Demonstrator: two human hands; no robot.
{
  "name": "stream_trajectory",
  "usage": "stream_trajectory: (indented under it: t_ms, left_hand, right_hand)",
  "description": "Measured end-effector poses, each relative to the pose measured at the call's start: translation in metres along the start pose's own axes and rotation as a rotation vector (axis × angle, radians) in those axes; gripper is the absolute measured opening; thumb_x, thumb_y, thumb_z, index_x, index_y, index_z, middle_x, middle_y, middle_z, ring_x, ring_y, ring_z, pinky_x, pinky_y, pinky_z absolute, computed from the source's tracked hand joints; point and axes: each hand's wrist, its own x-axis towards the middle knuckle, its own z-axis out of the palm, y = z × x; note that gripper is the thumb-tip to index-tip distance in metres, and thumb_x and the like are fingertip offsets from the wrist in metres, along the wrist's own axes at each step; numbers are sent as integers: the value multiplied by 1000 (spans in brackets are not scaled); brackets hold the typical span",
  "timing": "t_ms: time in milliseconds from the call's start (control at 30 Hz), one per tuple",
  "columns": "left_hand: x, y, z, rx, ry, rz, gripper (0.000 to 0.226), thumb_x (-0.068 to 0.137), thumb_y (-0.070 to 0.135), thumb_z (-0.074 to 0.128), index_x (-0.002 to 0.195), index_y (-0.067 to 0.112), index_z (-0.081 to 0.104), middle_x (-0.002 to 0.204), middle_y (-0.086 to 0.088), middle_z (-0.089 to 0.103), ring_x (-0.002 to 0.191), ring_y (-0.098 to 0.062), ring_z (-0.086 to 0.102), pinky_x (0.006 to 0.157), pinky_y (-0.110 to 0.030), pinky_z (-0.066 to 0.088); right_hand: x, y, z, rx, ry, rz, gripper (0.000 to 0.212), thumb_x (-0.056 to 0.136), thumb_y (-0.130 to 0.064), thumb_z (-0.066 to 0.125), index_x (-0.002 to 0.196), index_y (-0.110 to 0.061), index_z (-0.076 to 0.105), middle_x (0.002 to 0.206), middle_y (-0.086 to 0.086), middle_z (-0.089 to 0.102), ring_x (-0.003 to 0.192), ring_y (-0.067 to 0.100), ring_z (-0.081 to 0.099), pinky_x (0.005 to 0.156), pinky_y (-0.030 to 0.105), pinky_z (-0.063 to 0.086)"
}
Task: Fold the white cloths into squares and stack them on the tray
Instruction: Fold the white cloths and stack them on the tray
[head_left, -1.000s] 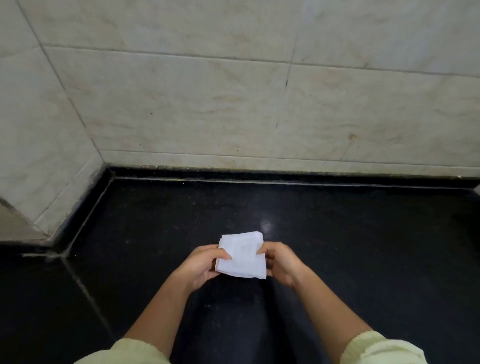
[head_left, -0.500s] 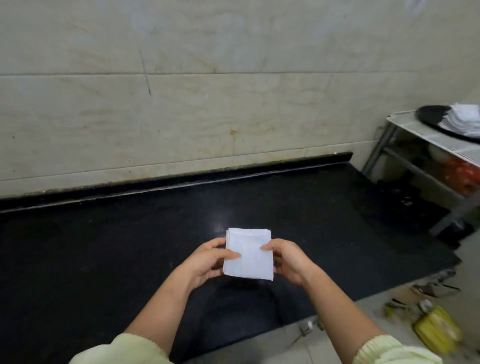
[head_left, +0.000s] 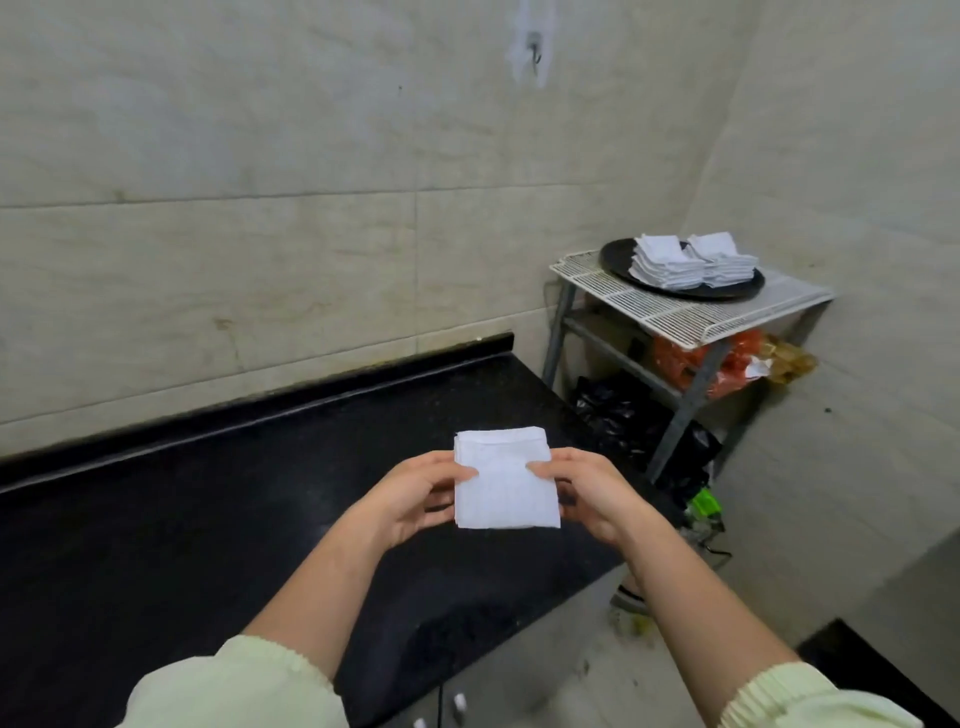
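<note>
Left hand (head_left: 415, 496): pinches left edge of folded white cloth (head_left: 503, 480), thumb on top, fingers underneath.
Right hand (head_left: 592, 493): pinches right edge of same cloth, thumb on top, fingers curled below.
Folded cloth: roughly square, several layers visible at far edge, held flat between both hands, lifted off black countertop (head_left: 208, 519); how far off, cannot tell.
Sleeves: pale green knit cuffs (head_left: 244, 686) pushed up both forearms.
Countertop: dark speckled stone directly under and left of the hands, raised black lip along the tiled wall (head_left: 260, 234) beyond them.
Tray (head_left: 618, 254): round, black, well beyond and right of the right hand, sits on white wire rack (head_left: 675, 312).
Stacks on tray: two piles of folded white cloths (head_left: 691, 260), side by side, touching or nearly so, edges slightly uneven.
Rack: metal-legged frame, top shelf a wire grid; orange packaging (head_left: 696, 358) on lower shelf, black bags (head_left: 618, 410) below it.
Wall hook (head_left: 535, 47): high on wall, beyond the hands.
Floor: pale tiles right of the right forearm, small green item (head_left: 704, 501) near rack leg, too blurred to identify.
</note>
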Motion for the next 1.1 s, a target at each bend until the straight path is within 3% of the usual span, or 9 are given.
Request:
stream_trajectory:
  t_ms: [167, 433, 533, 700, 867, 1000, 1100]
  left_hand:
    - [64, 46, 61, 23, -76, 55, 31, 80, 11, 71, 108, 21, 70, 104, -2, 73, 91, -15, 67, 69, -27, 53]
    - [170, 127, 149, 104, -220, 105, 24, 82, 11, 70, 105, 18, 70, 98, 0, 73, 83, -12, 68, 66, -24, 56]
    - [202, 160, 180, 90, -218, 126, 18, 84, 9, 66, 99, 19, 71, 91, 3, 74, 74, -8, 69, 62, -21, 55]
    - [251, 198, 230, 79, -184, 152, 16, 82, 8, 66, 96, 16, 70, 93, 0, 71, 77, -11, 66, 57, -20, 56]
    - [302, 227, 278, 61, -143, 183, 15, 82, 8, 67, 95, 16, 67, 93, -1, 69, 77, -13, 64, 62, -22, 59]
    - [344, 250, 315, 53, -65, 228, 16, 83, 7, 67, 98, 14, 69, 90, -2, 70, 71, -12, 65, 55, -21, 56]
    - [376, 266, 343, 21, -14, 247, 22, 84, 8, 66, 105, 13, 67, 91, -2, 70, 73, -11, 66, 56, -20, 56]
  right_hand:
    - [35, -46, -69, 18, 62, -87, 19, 84, -9, 70, 103, -8, 69, 85, 5, 73, 71, 16, 66, 56, 27, 48]
    - [117, -120, -176, 28, 79, -147, 10, 83, -12, 72, 91, -15, 68, 94, 5, 74, 85, 18, 68, 73, 33, 54]
    - [150, -154, -208, 77, 72, -181, 13, 83, -8, 71, 94, -12, 67, 95, 9, 72, 85, 20, 66, 76, 34, 54]
    - [198, -195, -253, 95, 87, -228, 21, 84, -9, 70, 105, -7, 67, 93, 7, 71, 80, 16, 64, 63, 26, 51]
    - [250, -232, -307, 53, 64, -260, 4, 85, -9, 70, 88, -10, 68, 77, 2, 72, 68, 14, 64, 51, 22, 49]
    - [299, -267, -350, -46, 38, -283, 8, 83, -14, 73, 84, -14, 66, 82, 2, 70, 74, 18, 63, 68, 29, 51]
    - [336, -291, -382, -95, -21, -292, 4, 87, -13, 69, 84, -14, 66, 77, 1, 66, 62, 13, 59, 53, 21, 48]
